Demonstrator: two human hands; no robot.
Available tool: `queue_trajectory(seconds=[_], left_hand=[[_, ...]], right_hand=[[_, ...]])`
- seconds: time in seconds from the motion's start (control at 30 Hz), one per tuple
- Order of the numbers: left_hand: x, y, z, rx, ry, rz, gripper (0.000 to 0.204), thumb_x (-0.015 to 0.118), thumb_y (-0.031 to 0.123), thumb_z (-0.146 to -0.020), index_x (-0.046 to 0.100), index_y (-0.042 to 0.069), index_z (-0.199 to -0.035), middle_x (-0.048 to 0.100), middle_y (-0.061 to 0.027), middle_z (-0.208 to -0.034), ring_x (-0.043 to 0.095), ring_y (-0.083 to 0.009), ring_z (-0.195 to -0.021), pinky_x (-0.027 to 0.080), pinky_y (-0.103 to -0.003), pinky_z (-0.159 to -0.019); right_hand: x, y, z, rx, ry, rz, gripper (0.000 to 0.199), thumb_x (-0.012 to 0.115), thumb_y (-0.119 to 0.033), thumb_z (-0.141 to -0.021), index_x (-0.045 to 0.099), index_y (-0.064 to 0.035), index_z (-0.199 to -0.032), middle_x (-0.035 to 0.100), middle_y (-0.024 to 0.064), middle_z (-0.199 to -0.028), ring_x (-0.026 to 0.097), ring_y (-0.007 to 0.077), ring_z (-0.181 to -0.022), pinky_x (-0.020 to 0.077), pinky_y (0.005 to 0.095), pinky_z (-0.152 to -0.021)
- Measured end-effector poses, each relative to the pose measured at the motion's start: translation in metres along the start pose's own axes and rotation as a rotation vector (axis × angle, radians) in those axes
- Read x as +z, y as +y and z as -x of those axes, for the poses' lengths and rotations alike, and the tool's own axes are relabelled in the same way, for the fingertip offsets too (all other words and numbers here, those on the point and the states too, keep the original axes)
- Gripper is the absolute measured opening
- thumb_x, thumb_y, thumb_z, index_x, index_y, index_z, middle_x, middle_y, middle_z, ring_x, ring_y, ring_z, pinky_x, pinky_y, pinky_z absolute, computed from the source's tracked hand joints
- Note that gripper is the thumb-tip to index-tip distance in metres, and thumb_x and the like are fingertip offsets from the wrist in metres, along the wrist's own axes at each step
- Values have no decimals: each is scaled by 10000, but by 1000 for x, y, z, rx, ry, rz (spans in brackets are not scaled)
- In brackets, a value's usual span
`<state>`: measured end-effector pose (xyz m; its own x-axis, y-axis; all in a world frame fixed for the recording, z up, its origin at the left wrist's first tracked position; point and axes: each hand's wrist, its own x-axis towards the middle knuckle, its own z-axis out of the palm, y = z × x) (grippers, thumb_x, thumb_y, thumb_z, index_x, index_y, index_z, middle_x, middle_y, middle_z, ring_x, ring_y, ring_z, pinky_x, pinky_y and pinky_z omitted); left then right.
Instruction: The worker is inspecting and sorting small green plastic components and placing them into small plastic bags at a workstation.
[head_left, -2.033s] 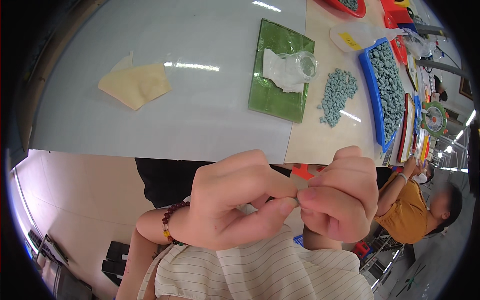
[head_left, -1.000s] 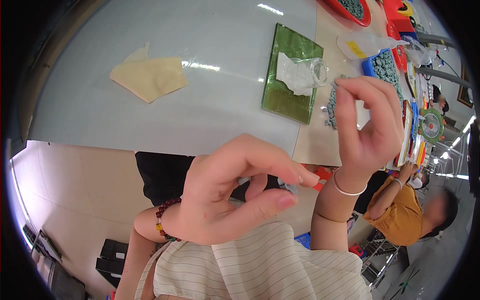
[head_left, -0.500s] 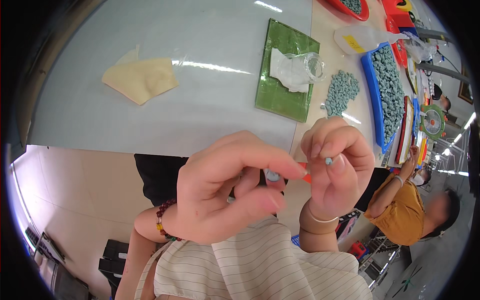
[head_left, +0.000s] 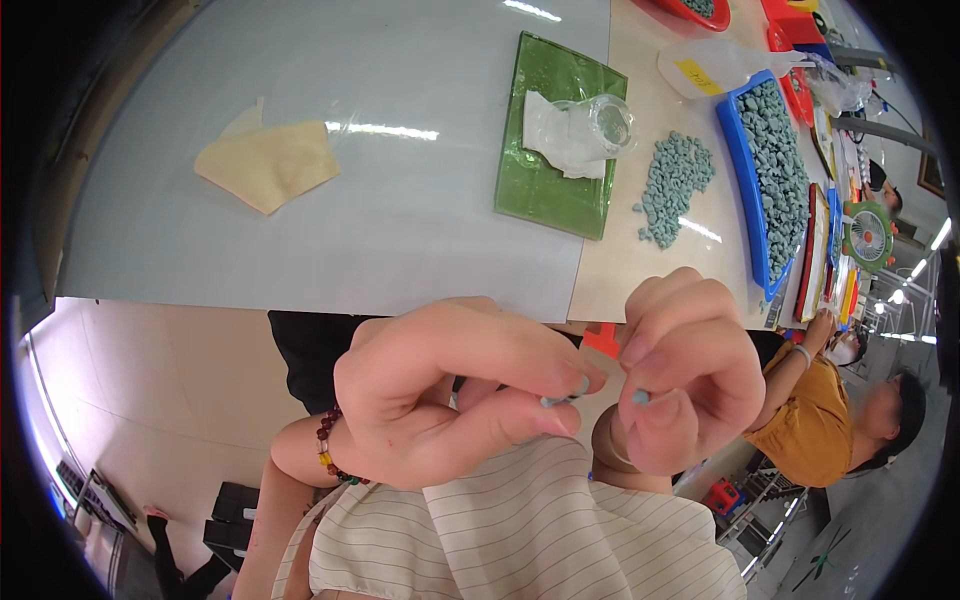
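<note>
My left hand (head_left: 450,390), with a beaded bracelet at its wrist, is closed in a pinch. Between its thumb and fingers shows a small pale-blue piece (head_left: 566,392), mostly covered by the fingertips. My right hand (head_left: 695,375) pinches a tiny blue-green stone (head_left: 641,398) between thumb and index finger, its other fingers curled. The two hands are close together but apart, in front of the table's near edge. Beyond my right hand lies a loose patch of blue-green stones (head_left: 677,180).
On the table are a green slab (head_left: 548,205) bearing white paper (head_left: 540,125) and a small glass jar (head_left: 610,122), a yellow cloth (head_left: 270,165), a blue tray (head_left: 757,235) of stones and a plastic bottle (head_left: 700,65). A person in mustard clothing (head_left: 810,420) sits at the right.
Both hands have come down nearer to me. My left thumb and fingers, apart before, have closed on the pale-blue piece. My right hand keeps its pinch on the stone.
</note>
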<state>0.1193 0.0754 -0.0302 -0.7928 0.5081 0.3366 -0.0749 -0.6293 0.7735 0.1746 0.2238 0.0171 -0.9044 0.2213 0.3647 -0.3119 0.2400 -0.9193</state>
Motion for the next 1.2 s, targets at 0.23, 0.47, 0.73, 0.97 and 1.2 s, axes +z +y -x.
queue_trajectory(seconds=[0.23,0.47,0.73,0.97,1.2], left_hand=[[2,5,4,-142,130,-59,206,734,2,-668,611,19,-832,663,-57,-779,437,-28,-473,311,-158,-429],[4,-2,6,-25,122,-187,210,762,41,-640,624,47,-799,670,-29,-758,415,-34,-452,290,-176,-415],[3,4,2,-17,46,-250,187,764,69,-642,620,64,-761,672,-38,-752,448,-63,-483,324,-202,-470],[2,1,4,-106,60,-177,183,760,29,-648,618,60,-759,660,-11,-734,368,-19,-458,270,-173,-420],[3,3,2,-321,90,135,234,725,-6,-691,592,17,-883,659,-19,-796,314,30,-479,236,-157,-418]], right_hand=[[8,-9,-5,-136,-85,375,200,650,-189,-738,543,-23,-708,518,82,-718,457,162,-610,350,252,-518],[6,-9,-4,-209,-95,500,175,664,-166,-721,568,-20,-737,528,76,-713,469,163,-603,354,256,-506],[-1,-10,-3,-372,-160,599,121,682,-103,-666,600,-64,-746,553,58,-711,456,167,-592,307,263,-461],[-3,-9,-4,-367,-170,613,138,686,-88,-641,607,-68,-752,557,59,-723,457,174,-598,316,272,-481],[-2,-3,-10,-229,-105,407,204,708,-211,-657,617,-65,-768,561,74,-772,478,180,-648,345,278,-512]])
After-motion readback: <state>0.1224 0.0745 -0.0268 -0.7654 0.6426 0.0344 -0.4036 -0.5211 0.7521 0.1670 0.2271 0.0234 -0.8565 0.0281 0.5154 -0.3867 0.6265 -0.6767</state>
